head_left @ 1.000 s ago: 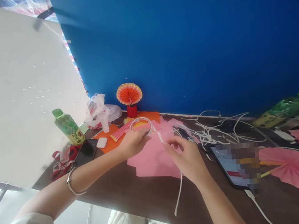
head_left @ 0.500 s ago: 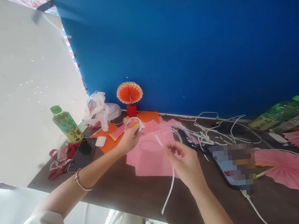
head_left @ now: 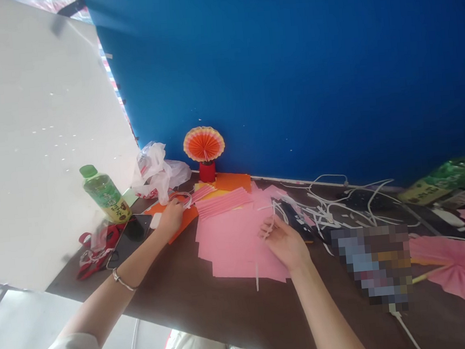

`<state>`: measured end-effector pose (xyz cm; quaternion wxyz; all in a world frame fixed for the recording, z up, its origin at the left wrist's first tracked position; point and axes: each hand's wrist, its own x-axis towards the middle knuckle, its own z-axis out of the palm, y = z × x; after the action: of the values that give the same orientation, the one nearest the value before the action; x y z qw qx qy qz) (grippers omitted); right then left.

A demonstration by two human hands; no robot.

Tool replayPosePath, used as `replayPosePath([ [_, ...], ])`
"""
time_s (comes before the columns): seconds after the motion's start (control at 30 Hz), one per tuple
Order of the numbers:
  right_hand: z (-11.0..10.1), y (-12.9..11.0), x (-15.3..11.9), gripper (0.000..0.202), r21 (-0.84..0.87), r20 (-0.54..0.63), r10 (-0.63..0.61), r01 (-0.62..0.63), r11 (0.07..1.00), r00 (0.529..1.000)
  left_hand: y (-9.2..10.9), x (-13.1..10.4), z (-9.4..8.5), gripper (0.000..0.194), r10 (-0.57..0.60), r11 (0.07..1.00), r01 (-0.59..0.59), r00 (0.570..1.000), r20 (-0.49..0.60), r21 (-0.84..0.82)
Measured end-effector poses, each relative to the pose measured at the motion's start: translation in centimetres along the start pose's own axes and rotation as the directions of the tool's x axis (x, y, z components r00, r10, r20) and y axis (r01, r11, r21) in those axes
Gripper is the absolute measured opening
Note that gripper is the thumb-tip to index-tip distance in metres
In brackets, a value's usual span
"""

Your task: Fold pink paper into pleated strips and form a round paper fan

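My left hand (head_left: 171, 217) is closed at the edge of a thin white ring, which looks like a roll of tape (head_left: 186, 198), over the orange paper (head_left: 188, 222). Between the curled fingers of my right hand (head_left: 286, 243) is a narrow white strip (head_left: 257, 276), probably tape; its lower end hangs over pink paper sheets (head_left: 233, 250). Pleated pink paper (head_left: 223, 201) lies between the two hands, on top of the sheets. Part of the ring is hidden by my left fingers.
An orange paper rosette (head_left: 204, 144) stands on a red base at the back. A green-capped bottle (head_left: 106, 193) and a plastic bag (head_left: 157, 173) are left. Rightward lie white cables and scraps (head_left: 329, 209), a phone (head_left: 371, 268) and a pink paper fan (head_left: 460, 268).
My left hand has moved left and down with the ring, uncovering the pleated paper. My right hand has shifted slightly right, and the strip's hanging end has risen.
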<state>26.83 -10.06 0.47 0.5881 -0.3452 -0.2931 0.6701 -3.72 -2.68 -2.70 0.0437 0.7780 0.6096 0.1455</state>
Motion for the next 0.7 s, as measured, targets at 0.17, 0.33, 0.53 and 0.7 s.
replayPosePath([
  [0.17, -1.4, -0.1, 0.3, 0.027, -0.071, 0.020, -0.095, 0.096, 0.993, 0.995, 0.1, -0.6, -1.2, 0.041, 0.012, 1.000, -0.010, 0.998, -0.063, 0.028],
  [0.33, -2.0, -1.0, -0.4, 0.030, 0.041, 0.006, -0.360, 0.359, 0.932, 0.933, 4.8, 1.0, -1.4, 0.031, 0.121, 0.992, -0.122, 0.990, -0.069, -0.017],
  [0.53, -2.5, -1.8, -1.6, 0.025, 0.625, -0.067, -0.388, 0.342, 0.702, 0.919, 12.2, 6.1, 0.7, 0.041, 0.147, 0.989, -0.138, 0.971, 0.187, -0.060],
  [0.7, -2.4, -1.8, -2.1, 0.028, 0.724, -0.073, -0.332, 0.279, 0.631, 0.940, 14.6, 9.1, 2.7, 0.052, 0.119, 0.991, -0.128, 0.975, 0.189, 0.039],
])
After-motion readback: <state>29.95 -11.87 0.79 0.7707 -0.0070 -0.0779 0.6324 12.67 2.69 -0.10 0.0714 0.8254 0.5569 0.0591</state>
